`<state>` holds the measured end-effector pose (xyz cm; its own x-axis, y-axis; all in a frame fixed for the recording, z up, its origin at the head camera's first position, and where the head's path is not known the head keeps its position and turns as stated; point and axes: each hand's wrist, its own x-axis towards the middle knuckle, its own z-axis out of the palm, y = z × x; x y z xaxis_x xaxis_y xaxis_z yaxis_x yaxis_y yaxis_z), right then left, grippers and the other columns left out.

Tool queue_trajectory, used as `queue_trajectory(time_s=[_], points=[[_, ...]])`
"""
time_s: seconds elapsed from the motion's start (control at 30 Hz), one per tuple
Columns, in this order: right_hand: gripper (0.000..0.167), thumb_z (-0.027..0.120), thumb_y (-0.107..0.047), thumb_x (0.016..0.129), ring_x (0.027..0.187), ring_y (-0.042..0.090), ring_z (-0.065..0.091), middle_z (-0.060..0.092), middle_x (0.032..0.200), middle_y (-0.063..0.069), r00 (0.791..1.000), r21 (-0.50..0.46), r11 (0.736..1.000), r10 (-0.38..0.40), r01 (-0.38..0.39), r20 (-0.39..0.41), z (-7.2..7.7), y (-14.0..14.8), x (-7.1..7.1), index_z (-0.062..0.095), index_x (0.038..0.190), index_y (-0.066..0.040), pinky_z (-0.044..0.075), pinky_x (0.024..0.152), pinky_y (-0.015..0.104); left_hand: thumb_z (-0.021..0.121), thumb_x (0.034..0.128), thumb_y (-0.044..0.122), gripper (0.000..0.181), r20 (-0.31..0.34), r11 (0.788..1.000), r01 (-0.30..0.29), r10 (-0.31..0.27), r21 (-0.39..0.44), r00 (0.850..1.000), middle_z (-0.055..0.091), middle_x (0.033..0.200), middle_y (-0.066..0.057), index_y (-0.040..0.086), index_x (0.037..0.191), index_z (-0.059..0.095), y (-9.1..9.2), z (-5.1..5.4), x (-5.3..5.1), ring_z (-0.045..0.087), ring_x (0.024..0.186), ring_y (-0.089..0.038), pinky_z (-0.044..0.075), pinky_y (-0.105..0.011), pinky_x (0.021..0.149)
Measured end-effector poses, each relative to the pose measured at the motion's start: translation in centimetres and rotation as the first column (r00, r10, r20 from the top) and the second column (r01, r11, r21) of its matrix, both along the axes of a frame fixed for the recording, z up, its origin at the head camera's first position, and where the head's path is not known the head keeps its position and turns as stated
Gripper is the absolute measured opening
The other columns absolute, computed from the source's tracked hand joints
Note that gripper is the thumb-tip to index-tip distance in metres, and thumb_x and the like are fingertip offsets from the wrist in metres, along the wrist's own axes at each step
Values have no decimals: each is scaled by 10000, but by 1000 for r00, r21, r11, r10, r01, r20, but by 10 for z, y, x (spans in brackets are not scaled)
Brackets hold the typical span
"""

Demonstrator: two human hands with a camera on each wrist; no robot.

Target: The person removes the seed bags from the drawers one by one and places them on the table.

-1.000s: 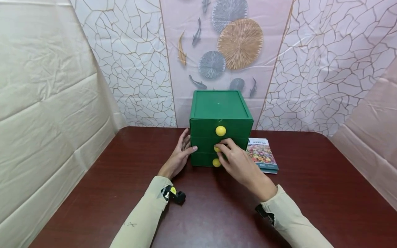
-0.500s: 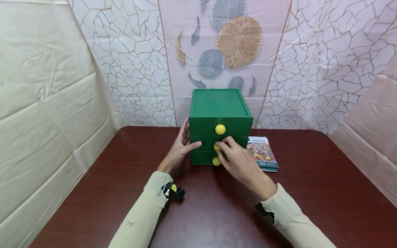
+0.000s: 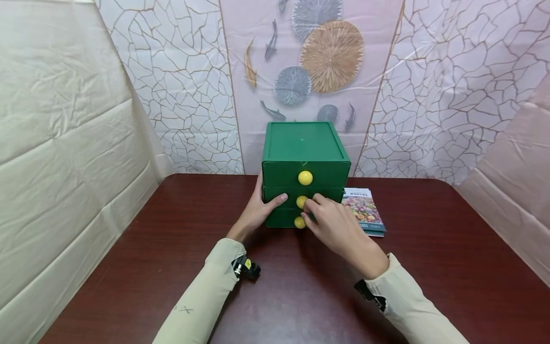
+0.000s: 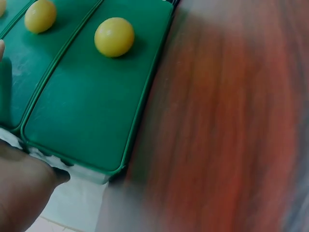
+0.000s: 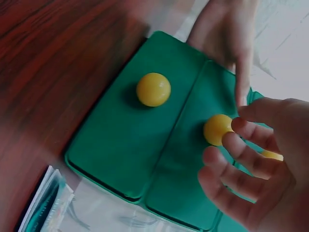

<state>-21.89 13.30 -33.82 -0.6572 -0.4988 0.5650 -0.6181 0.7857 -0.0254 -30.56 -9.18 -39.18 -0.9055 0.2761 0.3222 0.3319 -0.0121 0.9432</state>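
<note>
I have a green three-drawer cabinet [image 3: 302, 141] in the head view, standing at the far middle of a dark reddish-brown wooden table [image 3: 172, 277]. Its front faces the near side, with three round yellow knobs one above another: the top knob [image 3: 305, 177], the middle knob [image 3: 301, 201] and the bottom knob [image 3: 300, 222].

A person's two hands are at it. The left hand [image 3: 258, 208] is at the cabinet's left front edge, with the thumb laid across the middle drawer's front and the other fingers extended along the left side, largely hidden there; the hand is spread, not closed. The right hand [image 3: 335, 222] is in front of the drawers, to the right of the middle knob. From the right wrist I see its fingers loosely bent and apart, partly covering that knob but not wrapped round it; whether a fingertip touches it, I cannot tell.

Just right of the cabinet lies a booklet [image 3: 365, 209] with colourful flowers on its cover. The person wears pale sleeves [image 3: 197, 296], and a small black device [image 3: 249, 268] sits at the left wrist.

Behind the table hangs a patterned backdrop [image 3: 172, 86] with cracked-line side panels and a pinkish centre showing fish and round leaf shapes. Plain cream cloth [image 3: 64, 157] covers the left side.
</note>
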Motion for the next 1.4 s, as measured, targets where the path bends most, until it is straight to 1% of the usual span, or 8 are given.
queue_trajectory(time_s=[0.13, 0.33, 0.37, 0.6, 0.8, 1.2, 1.3, 1.4], points=[[153, 808, -188, 951, 573, 127, 481, 537, 770, -7, 999, 63, 998, -5, 3, 37, 3, -3, 4, 683, 908, -110, 389, 450, 266, 707, 1029, 250, 1002, -12, 1000, -23, 23, 2, 1000, 283, 1691, 13, 528, 1656, -24, 3, 0, 1, 429, 1456, -290, 395, -580, 1157], [214, 837, -200, 926, 626, 196, 615, 609, 850, 50, 988, 180, 983, -45, 18, 145, -1, -7, 12, 735, 1045, -55, 499, 487, 326, 696, 1043, 292, 958, -7, 998, -53, 53, -23, 999, 314, 1662, 22, 573, 1635, -3, 4, -3, 1, 445, 1440, -262, 397, -557, 1160], [217, 840, -188, 922, 646, 210, 632, 614, 869, 58, 989, 191, 981, -43, 15, 142, -3, -7, 12, 733, 1054, -53, 518, 499, 339, 694, 1045, 300, 954, -5, 998, -52, 52, -28, 999, 317, 1662, 18, 580, 1632, -3, 4, -4, 1, 452, 1437, -266, 403, -557, 1157], [134, 810, -10, 913, 661, 220, 612, 613, 941, 115, 999, 214, 976, 45, -46, 6, -14, -15, 13, 725, 1012, -43, 564, 537, 353, 678, 1055, 238, 998, 70, 999, -22, 24, -38, 997, 273, 1696, -97, 385, 1694, -74, 5, 23, 23, 427, 1451, -342, 384, -561, 1171], [155, 802, -1, 920, 686, 229, 608, 600, 996, 138, 1000, 264, 964, 8, -12, 18, -21, -19, 13, 718, 1050, -22, 581, 556, 341, 676, 1054, 224, 994, 66, 999, -18, 21, -43, 998, 297, 1679, -130, 359, 1700, -67, 4, 23, 21, 434, 1444, -361, 389, -573, 1163], [302, 781, 69, 909, 730, 238, 613, 572, 1122, 164, 1000, 322, 946, 16, -22, 21, -34, -25, 9, 676, 1186, 9, 572, 544, 323, 681, 1048, 207, 985, 60, 998, -42, 45, -48, 997, 308, 1670, -128, 339, 1706, -40, 2, 24, 22, 412, 1457, -353, 371, -573, 1174], [315, 777, 69, 913, 749, 243, 622, 567, 1125, 168, 1000, 341, 940, 13, -17, 13, -38, -25, 6, 670, 1201, 1, 571, 547, 313, 676, 1050, 207, 987, 61, 998, -35, 38, -54, 997, 305, 1674, -130, 338, 1705, -50, 2, 22, 21, 408, 1465, -349, 371, -570, 1177], [323, 776, 78, 910, 754, 245, 627, 564, 1136, 181, 1000, 347, 938, 16, -14, -3, -40, -24, 5, 668, 1206, 7, 566, 539, 310, 680, 1050, 226, 996, 62, 998, -33, 36, -54, 997, 301, 1678, -120, 366, 1700, -62, 2, 13, 13, 409, 1466, -344, 372, -571, 1177]])
